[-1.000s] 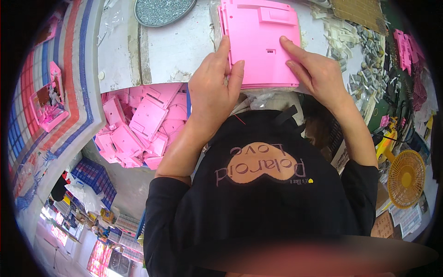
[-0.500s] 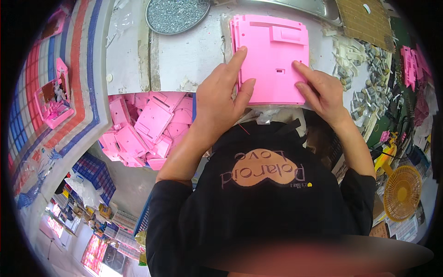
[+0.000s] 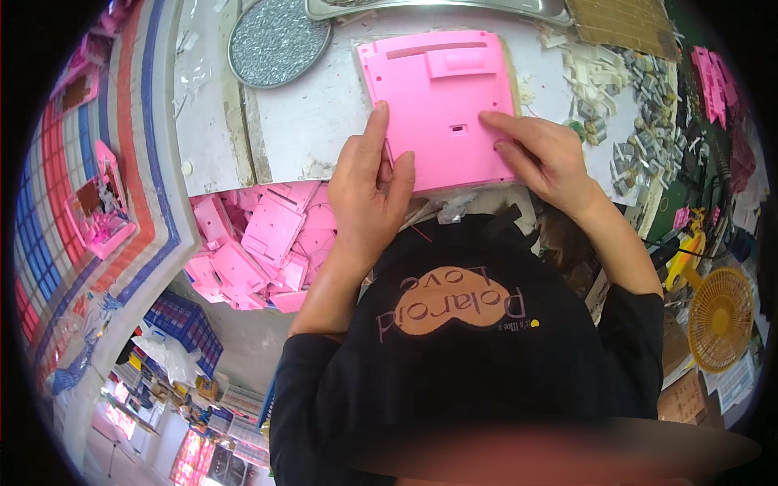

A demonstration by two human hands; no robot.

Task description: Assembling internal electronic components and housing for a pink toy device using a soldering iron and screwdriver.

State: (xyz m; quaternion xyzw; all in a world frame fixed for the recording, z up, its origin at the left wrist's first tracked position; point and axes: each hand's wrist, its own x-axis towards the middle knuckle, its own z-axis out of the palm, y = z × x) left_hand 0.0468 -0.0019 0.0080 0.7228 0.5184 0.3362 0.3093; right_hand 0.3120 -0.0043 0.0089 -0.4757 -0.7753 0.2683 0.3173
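Note:
A flat pink plastic panel [image 3: 442, 101] lies between my two hands at the table's front edge. It has a long slot, a raised rectangular block near its far side and a small rectangular hole in the middle. My left hand [image 3: 366, 178] grips the panel's left edge, index finger stretched along the side and the other fingers partly hidden beneath. At the right edge, my right hand [image 3: 547, 158] holds it with index finger on the face and thumb near the side. A strip of something brownish shows under the panel's right side.
Beyond it are a round tray of small metal screws [image 3: 279, 44] and a metal tray [image 3: 442, 8]. Small white plastic and metal parts [image 3: 644, 138] lie to the right. Below the table's left part sits a heap of pink panels [image 3: 263, 243]. A yellow fan [image 3: 720, 320] stands right.
The view has shifted to the right. Between my hands, the panel has turned slightly counter-clockwise, and the layered edge at its left no longer shows. Both hands stay on its sides.

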